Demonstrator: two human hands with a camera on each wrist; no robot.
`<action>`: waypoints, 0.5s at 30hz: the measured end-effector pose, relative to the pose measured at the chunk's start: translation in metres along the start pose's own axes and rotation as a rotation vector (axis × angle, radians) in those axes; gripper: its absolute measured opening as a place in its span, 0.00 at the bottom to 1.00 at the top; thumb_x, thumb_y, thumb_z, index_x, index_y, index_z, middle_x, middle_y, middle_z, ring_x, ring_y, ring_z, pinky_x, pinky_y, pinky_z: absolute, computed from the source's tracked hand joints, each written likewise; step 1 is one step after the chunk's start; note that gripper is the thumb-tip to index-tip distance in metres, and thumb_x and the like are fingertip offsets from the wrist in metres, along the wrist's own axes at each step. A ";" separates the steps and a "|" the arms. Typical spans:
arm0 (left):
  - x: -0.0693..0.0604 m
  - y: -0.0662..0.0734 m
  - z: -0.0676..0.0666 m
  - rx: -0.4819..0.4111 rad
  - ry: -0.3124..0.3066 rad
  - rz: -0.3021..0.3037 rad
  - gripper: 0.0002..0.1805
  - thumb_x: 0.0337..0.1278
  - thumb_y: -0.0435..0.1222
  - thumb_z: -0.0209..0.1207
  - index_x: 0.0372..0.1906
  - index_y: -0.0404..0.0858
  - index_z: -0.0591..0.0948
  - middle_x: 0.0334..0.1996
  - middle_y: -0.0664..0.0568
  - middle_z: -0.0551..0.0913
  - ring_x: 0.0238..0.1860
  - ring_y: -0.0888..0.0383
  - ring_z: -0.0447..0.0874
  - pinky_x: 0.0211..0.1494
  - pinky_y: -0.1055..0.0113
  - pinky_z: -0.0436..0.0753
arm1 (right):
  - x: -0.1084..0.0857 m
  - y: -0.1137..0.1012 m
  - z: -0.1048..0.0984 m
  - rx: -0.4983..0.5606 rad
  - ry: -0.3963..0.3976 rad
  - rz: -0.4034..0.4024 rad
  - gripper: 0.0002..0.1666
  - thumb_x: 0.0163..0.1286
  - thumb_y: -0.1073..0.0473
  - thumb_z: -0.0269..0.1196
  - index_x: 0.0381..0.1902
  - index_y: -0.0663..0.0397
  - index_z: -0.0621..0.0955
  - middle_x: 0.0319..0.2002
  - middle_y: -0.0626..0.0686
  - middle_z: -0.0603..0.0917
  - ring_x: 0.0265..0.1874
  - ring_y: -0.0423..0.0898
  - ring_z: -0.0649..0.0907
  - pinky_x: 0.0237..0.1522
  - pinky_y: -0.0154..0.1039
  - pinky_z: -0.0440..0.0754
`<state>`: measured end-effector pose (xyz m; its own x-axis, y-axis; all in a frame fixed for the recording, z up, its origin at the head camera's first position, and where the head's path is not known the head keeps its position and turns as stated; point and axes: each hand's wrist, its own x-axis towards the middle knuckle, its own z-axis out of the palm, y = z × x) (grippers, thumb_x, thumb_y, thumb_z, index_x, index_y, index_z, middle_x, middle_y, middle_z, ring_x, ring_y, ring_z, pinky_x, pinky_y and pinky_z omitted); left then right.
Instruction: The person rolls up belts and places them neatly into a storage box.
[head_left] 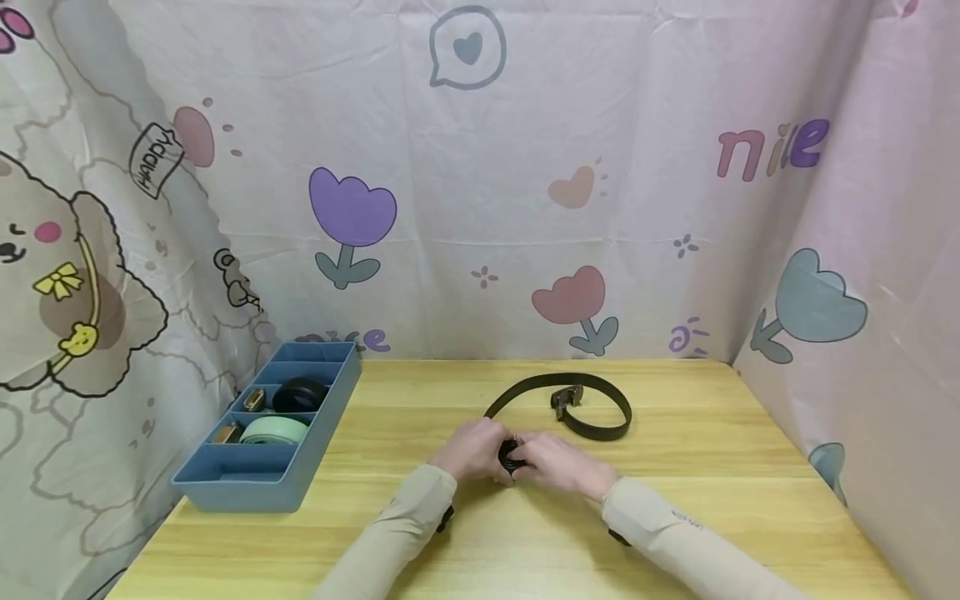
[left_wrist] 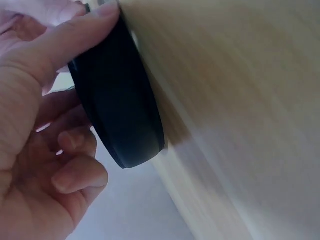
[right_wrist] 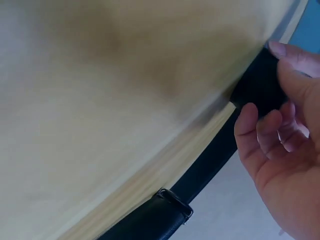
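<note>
A black belt [head_left: 555, 380] lies on the table, partly wound into a tight coil [head_left: 510, 455]. The rest of the strap curves away behind the hands, ending at a dark metal buckle [head_left: 567, 400]. My left hand [head_left: 474, 452] grips the coil from its left side; in the left wrist view its thumb lies on the edge of the coil [left_wrist: 120, 100]. From the other side, my right hand [head_left: 558, 462] pinches the same coil. The strap [right_wrist: 207, 165] runs out from the roll in the right wrist view, with a keeper loop [right_wrist: 175, 204] further along.
A blue-grey divided box [head_left: 303, 479] stands at the table's left. Inside are a rolled black belt [head_left: 300, 395] and a rolled light green belt [head_left: 274, 429], with gold-coloured buckles [head_left: 255, 400] beside them. A patterned curtain [head_left: 480, 208] hangs behind the wooden table [head_left: 525, 550].
</note>
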<state>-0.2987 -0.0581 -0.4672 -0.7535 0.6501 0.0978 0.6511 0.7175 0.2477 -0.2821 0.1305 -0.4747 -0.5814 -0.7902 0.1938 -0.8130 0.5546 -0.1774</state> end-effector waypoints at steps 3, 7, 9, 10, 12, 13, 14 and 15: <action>-0.001 0.000 0.000 0.001 -0.006 -0.006 0.20 0.28 0.47 0.80 0.32 0.52 0.84 0.27 0.66 0.82 0.28 0.69 0.75 0.35 0.72 0.76 | 0.000 0.001 0.000 0.018 0.004 0.000 0.05 0.66 0.56 0.66 0.37 0.47 0.86 0.38 0.43 0.81 0.37 0.35 0.79 0.42 0.30 0.79; -0.003 -0.002 -0.001 -0.027 -0.042 0.008 0.22 0.32 0.42 0.79 0.39 0.51 0.84 0.34 0.65 0.84 0.33 0.69 0.77 0.42 0.72 0.77 | 0.000 0.004 -0.004 0.014 -0.018 -0.023 0.06 0.65 0.56 0.66 0.40 0.45 0.86 0.38 0.43 0.81 0.37 0.34 0.79 0.43 0.30 0.79; -0.003 -0.003 -0.002 -0.046 -0.056 0.011 0.23 0.33 0.40 0.79 0.41 0.51 0.84 0.35 0.64 0.85 0.33 0.69 0.77 0.42 0.72 0.77 | 0.000 0.005 -0.005 0.024 -0.045 -0.025 0.06 0.66 0.55 0.66 0.41 0.44 0.86 0.39 0.43 0.81 0.37 0.33 0.78 0.43 0.29 0.79; -0.003 -0.003 -0.002 -0.050 -0.059 0.013 0.23 0.33 0.39 0.79 0.41 0.51 0.84 0.35 0.64 0.85 0.33 0.69 0.77 0.42 0.72 0.77 | 0.000 0.005 -0.006 0.033 -0.056 -0.022 0.06 0.66 0.55 0.65 0.41 0.44 0.86 0.39 0.42 0.81 0.37 0.32 0.77 0.43 0.29 0.78; -0.003 -0.003 -0.002 -0.059 -0.055 0.014 0.24 0.31 0.39 0.79 0.42 0.52 0.85 0.35 0.64 0.85 0.32 0.69 0.77 0.41 0.72 0.77 | 0.000 0.006 -0.006 0.068 -0.063 0.000 0.07 0.68 0.52 0.64 0.41 0.43 0.85 0.39 0.42 0.81 0.36 0.32 0.77 0.42 0.28 0.78; -0.002 -0.003 -0.002 -0.063 -0.053 0.010 0.24 0.30 0.39 0.79 0.42 0.52 0.85 0.34 0.64 0.85 0.32 0.69 0.77 0.40 0.73 0.77 | 0.000 0.007 -0.008 0.093 -0.052 0.024 0.07 0.69 0.51 0.63 0.40 0.42 0.85 0.38 0.40 0.81 0.35 0.31 0.77 0.40 0.28 0.77; -0.002 -0.002 -0.002 -0.065 -0.053 0.005 0.25 0.29 0.39 0.80 0.42 0.52 0.85 0.35 0.64 0.85 0.32 0.69 0.77 0.41 0.73 0.77 | 0.000 0.008 -0.009 0.118 -0.030 0.057 0.07 0.69 0.49 0.63 0.40 0.41 0.85 0.36 0.40 0.81 0.33 0.31 0.76 0.38 0.28 0.77; -0.002 -0.002 -0.002 -0.064 -0.055 -0.002 0.26 0.29 0.39 0.80 0.43 0.51 0.85 0.35 0.64 0.85 0.33 0.69 0.77 0.41 0.73 0.77 | 0.000 0.009 -0.011 0.115 0.010 0.091 0.08 0.70 0.48 0.62 0.39 0.40 0.85 0.35 0.39 0.81 0.32 0.31 0.76 0.38 0.29 0.77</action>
<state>-0.2991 -0.0612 -0.4659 -0.7475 0.6628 0.0446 0.6412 0.7023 0.3093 -0.2899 0.1388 -0.4660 -0.6533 -0.7351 0.1811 -0.7480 0.5898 -0.3044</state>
